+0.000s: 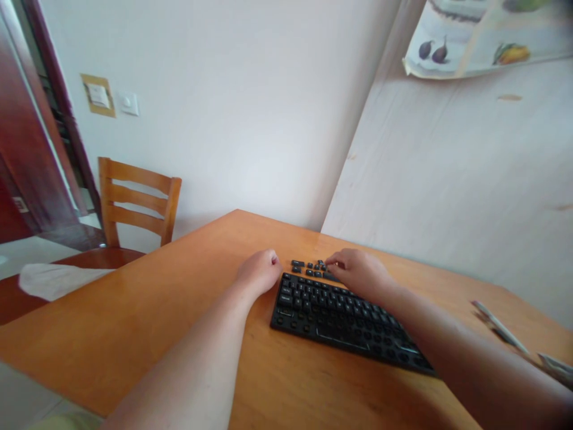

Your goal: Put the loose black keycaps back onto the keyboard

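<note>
A black keyboard (pixel 340 307) lies on the wooden table, with several keys off its lower rows and bare switch spots showing there. Loose black keycaps (pixel 309 273) are spread in a small group just behind its far edge. My left hand (pixel 262 270) is closed into a fist by the keyboard's far left corner; the inside of the fist is hidden. Reaching over the keyboard, my right hand (pixel 360 272) has its fingers bent together at the right end of the loose keycaps. Whatever lies between those fingertips is too small to tell. My right forearm covers the keyboard's right part.
The wooden table (pixel 188 304) meets the wall at the back. Slim pen-like tools (pixel 501 325) lie at its right side. A wooden chair (pixel 138 200) stands beyond the left edge, with a white cloth (pixel 54 282) near its seat.
</note>
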The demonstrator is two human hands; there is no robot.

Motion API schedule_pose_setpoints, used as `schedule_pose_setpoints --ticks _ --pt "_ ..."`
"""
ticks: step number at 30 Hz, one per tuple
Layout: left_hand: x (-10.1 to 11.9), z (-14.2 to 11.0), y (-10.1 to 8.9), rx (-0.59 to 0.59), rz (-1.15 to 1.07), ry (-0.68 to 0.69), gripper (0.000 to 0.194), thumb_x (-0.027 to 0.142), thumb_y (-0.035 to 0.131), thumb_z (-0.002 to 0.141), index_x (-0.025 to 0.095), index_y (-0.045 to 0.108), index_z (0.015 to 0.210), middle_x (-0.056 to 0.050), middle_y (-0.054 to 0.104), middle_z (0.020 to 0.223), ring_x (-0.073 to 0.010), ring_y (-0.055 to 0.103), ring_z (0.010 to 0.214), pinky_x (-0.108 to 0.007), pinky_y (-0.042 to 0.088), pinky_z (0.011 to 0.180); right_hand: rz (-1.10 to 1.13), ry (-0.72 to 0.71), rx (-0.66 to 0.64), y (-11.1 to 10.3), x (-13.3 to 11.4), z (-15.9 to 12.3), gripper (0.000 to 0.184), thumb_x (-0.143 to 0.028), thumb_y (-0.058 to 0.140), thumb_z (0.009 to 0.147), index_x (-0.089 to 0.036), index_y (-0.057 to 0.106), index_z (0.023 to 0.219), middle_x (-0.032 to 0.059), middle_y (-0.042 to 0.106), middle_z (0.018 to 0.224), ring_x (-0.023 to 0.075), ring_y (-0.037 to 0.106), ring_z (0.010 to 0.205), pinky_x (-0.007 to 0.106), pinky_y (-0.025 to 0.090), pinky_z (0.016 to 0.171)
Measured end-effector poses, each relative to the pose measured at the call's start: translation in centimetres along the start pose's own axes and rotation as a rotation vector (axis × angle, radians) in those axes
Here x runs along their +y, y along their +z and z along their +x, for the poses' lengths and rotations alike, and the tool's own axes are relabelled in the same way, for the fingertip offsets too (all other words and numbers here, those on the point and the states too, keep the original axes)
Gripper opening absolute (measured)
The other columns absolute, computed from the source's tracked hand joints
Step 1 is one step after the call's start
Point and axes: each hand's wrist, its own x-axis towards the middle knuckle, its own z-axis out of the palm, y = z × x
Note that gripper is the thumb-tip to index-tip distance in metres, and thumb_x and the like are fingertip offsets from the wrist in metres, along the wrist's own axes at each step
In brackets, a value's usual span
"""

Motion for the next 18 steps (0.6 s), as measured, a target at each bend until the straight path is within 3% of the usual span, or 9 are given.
schedule_pose_setpoints --ticks 3,7,18 --pt "-0.1 0.1 0.1 0.001 -0.001 0.012 0.012 0.027 0.052 0.081 0.024 0.062 0.075 -0.001 0.069 0.079 -0.0167 0.057 0.069 -0.027 0.028 0.054 0.004 0.116 -0.045 0.9 2.6 3.4 0.029 -0.031 0.057 0.086 -0.026 0.076 0.107 0.0036 0.073 0.11 0.0211 0.065 0.097 0.028 0.047 0.08" --pt "-0.2 0.0 0.0 -0.013 -0.016 0.01 0.013 0.028 0.052 0.082 0.023 0.062 0.075 0.0 0.069 0.078 -0.0161 0.057 0.068 -0.027 0.028 0.054 0.014 0.145 -0.117 2.2 4.2 6.1 0.029 -0.033 0.062 0.082 -0.028 0.077 0.106 0.0025 0.074 0.11 0.0208 0.066 0.097 0.028 0.048 0.081" --pt "-0.1 -0.1 -0.1 -0.009 -0.011 0.009 0.012 0.026 0.052 0.081 0.024 0.062 0.075 0.001 0.068 0.076 -0.0163 0.058 0.07 -0.027 0.028 0.054 0.027 0.15 -0.172 3.9 4.6 8.5 0.023 -0.033 0.069 0.077 -0.03 0.079 0.098 0.0011 0.075 0.099 0.0187 0.067 0.09 0.026 0.048 0.074"
